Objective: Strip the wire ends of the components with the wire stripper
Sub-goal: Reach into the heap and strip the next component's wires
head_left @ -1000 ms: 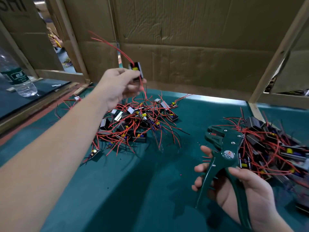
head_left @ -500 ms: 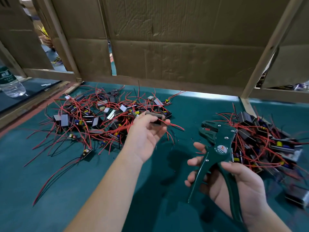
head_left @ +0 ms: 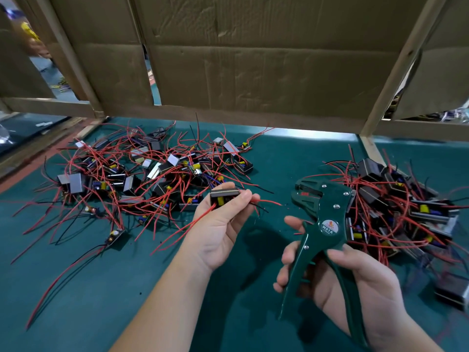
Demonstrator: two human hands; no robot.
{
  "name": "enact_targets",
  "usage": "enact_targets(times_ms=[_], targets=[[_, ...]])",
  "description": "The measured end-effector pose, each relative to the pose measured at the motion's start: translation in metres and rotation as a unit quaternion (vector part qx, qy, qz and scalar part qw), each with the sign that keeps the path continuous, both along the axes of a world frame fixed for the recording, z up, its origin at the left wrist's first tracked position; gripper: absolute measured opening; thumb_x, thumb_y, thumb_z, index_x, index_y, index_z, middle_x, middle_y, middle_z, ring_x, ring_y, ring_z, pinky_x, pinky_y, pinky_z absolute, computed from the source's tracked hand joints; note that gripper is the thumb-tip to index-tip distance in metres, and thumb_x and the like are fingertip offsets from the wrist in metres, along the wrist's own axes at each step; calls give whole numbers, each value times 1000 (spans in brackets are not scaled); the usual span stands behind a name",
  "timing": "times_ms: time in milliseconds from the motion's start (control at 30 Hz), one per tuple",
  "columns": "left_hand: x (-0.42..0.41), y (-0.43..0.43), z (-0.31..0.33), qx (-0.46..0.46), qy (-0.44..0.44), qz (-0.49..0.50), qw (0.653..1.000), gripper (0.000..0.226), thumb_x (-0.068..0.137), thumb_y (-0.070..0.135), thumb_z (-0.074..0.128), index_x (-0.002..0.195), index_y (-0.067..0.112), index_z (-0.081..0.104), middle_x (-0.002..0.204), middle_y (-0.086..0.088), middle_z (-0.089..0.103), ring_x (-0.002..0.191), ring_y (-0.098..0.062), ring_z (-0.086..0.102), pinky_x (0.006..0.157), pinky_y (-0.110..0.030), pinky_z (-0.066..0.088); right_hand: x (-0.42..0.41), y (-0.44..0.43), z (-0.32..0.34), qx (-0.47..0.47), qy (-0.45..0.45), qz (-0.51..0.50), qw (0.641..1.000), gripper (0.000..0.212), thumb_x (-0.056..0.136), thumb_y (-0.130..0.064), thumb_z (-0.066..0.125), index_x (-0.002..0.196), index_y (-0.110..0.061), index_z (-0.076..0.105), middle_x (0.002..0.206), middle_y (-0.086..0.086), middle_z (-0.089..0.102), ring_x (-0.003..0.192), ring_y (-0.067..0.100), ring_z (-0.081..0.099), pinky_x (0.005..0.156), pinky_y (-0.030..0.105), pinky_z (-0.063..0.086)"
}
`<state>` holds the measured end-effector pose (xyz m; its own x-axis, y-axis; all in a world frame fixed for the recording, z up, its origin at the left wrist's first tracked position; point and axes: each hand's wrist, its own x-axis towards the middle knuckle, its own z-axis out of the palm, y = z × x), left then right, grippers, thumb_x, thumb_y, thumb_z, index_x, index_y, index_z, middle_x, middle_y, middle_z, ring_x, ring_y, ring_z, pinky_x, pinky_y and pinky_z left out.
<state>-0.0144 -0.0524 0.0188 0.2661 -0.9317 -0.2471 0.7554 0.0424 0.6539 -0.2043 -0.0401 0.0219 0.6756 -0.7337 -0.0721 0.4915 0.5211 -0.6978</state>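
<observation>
Our left hand pinches a small black component between thumb and curled fingers, palm up. A red wire sticks out of it to the right, and a longer one trails down to the left across the wrist. Our right hand grips the wire stripper: the thumb lies over one green handle, the fingers wrap the other, and the handles are spread. The stripper's head tilts up and to the left, near the red wire's tip but apart from it.

Between and below the two hands the green mat is bare, so we have room there. To the left lies a wide heap of components, its wires sprawling toward the mat's near edge. A second heap lies just behind the stripper on the right. At the back a cardboard wall closes off the bench, with a slanted wooden post at its right side.
</observation>
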Motion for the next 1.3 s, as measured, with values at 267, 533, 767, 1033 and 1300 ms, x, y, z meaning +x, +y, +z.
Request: enact_targets(times_ms=[267,533,767,1033,1300], targets=[[9,-1,0,3,2,-15,1000,46,44,5,77,89,12,68,73,-7,70,70,-25,73,58,-23,58,4,2,1,-3,8,16,1000,77,58,-22,83,126,1,56,86,31,56,73,47,57,72,60,48],[9,0,5,14,-30,9,999,46,50,5,74,94,13,62,69,-8,70,59,-14,71,50,-18,53,8,4,1,1,16,27,1000,78,54,-22,86,124,0,59,82,31,56,70,47,57,69,58,49],[3,6,6,-20,-102,21,994,45,44,5,77,87,11,67,68,-6,69,65,-17,72,55,-20,55,12,8,-1,-8,29,8,1000,80,49,-23,88,121,0,60,82,32,55,70,46,57,68,58,49],[2,11,8,-41,-153,-17,987,40,53,11,76,88,18,57,78,-14,74,67,-18,73,53,-21,54,8,7,-2,-5,15,16,1000,78,55,-21,85,124,1,57,84,31,56,72,46,58,70,58,49],[0,14,8,-84,-199,13,976,28,61,10,73,83,21,59,74,-11,73,65,-18,72,52,-19,53,6,6,-5,0,-3,75,997,70,68,-17,78,129,4,51,84,29,58,74,44,60,72,55,48]])
